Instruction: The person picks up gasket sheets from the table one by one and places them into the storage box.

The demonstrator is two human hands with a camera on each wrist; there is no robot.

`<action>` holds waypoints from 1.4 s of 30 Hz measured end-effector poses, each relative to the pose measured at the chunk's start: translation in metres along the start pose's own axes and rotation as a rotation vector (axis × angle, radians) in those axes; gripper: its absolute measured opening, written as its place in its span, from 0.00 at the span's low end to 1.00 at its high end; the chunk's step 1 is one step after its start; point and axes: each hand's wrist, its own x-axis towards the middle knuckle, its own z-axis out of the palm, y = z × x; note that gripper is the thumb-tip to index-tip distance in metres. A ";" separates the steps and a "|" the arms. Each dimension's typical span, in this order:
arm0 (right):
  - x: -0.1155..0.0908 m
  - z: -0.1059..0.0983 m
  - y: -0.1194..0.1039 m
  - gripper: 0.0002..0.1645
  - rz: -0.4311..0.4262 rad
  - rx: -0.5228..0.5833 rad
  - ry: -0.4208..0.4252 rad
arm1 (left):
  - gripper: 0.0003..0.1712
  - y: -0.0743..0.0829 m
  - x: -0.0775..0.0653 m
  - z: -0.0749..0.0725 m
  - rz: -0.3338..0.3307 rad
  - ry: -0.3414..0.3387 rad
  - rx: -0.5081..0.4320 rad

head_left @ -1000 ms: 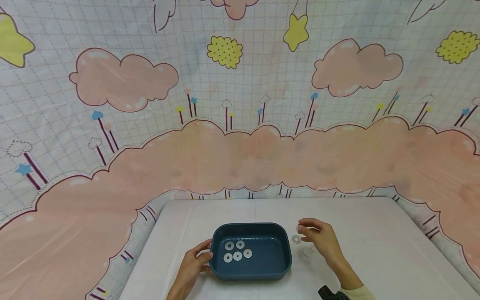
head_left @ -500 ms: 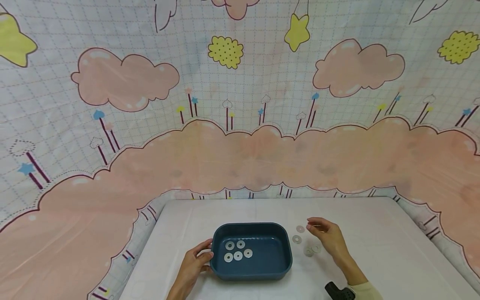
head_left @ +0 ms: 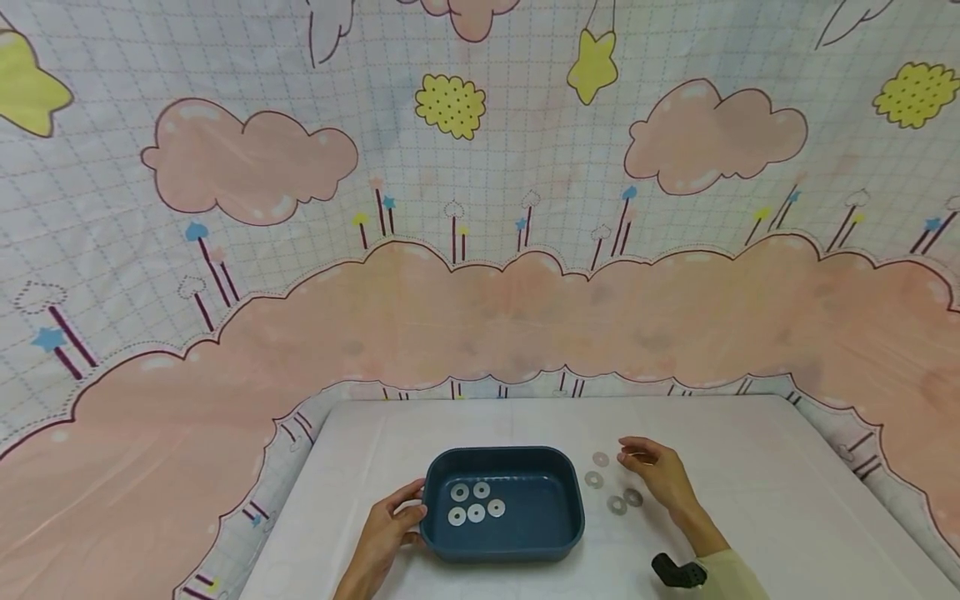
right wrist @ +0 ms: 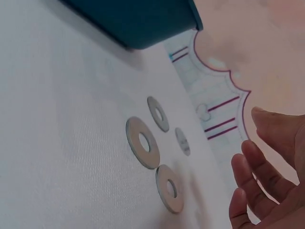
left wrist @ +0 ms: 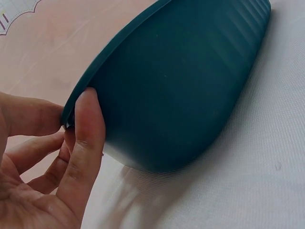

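A dark blue rectangular tray (head_left: 504, 553) stands on the white-covered table. My left hand (head_left: 381, 531) pinches its left rim, the thumb (left wrist: 87, 136) against the outer wall in the left wrist view. Several flat metal washers (head_left: 452, 516) lie inside, grouped in the left half of the tray. To the right of the tray, several more washers (right wrist: 134, 138) lie loosely together on the cloth. My right hand (head_left: 666, 482) hovers just right of these, fingers (right wrist: 249, 183) loosely bent and nothing between them.
White cloth (head_left: 757, 475) covers the table. Behind it hangs a printed backdrop (head_left: 525, 325) with clouds and stars. A black wrist device (head_left: 677, 572) sits at the right sleeve (head_left: 731, 577).
My right hand has drawn back to the right from the farthest loose washer, which now shows fully. The left hand and the tray have kept their place.
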 end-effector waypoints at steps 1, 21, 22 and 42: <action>0.002 0.000 0.002 0.22 -0.010 -0.004 0.004 | 0.31 0.000 0.000 0.000 0.000 -0.002 0.000; 0.030 0.022 0.016 0.18 -0.016 -0.136 -0.020 | 0.31 -0.002 0.000 -0.001 0.003 -0.009 -0.005; 0.031 0.023 0.017 0.18 -0.009 -0.145 -0.022 | 0.31 -0.003 0.000 -0.001 0.002 -0.010 -0.006; 0.040 0.030 0.025 0.19 -0.022 -0.240 -0.055 | 0.31 -0.001 0.000 -0.001 0.012 -0.026 -0.014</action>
